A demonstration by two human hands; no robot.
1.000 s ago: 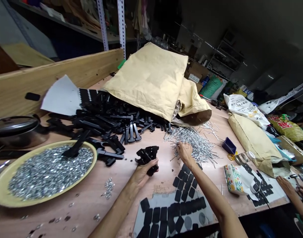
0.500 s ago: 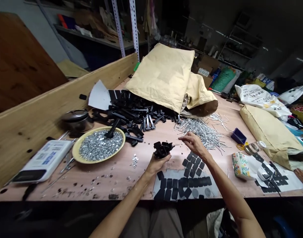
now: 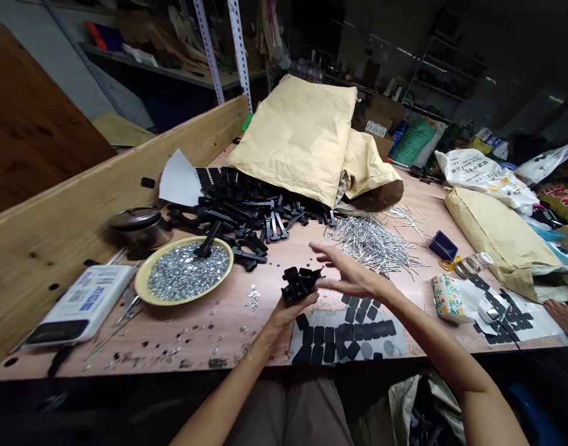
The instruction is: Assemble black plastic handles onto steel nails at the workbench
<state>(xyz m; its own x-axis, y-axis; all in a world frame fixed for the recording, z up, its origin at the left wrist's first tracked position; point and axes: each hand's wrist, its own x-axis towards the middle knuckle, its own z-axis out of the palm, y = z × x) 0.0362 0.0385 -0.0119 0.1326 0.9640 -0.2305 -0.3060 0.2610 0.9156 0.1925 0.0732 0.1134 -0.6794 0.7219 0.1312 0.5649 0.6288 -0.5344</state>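
My left hand (image 3: 293, 310) is wrapped round a black plastic part (image 3: 300, 283) with several flaps, held above the front of the table. Just to its right, my right hand (image 3: 344, 271) is open, fingers spread and thumb close to the part; whether the thumb touches it I cannot tell. Beyond the right hand lies a heap of thin metal pins (image 3: 374, 241). Flat black rounded pads (image 3: 365, 334) sit in rows on a backing sheet below the hands. To the left, a few small metal washers (image 3: 253, 297) are scattered on the tabletop.
A yellow bowl (image 3: 144, 291) of small metal pieces stands left, beside a white digital scale (image 3: 82, 303). Behind are a heap of black plastic parts (image 3: 232, 210) and a large paper sack (image 3: 297, 136). At right are a floral box (image 3: 446, 297) and another person's hand (image 3: 562, 316).
My right hand has gone from a pinch on a thin pin at the black part to spread fingers, closer to the part. The left hand keeps its hold; the view has shifted slightly.
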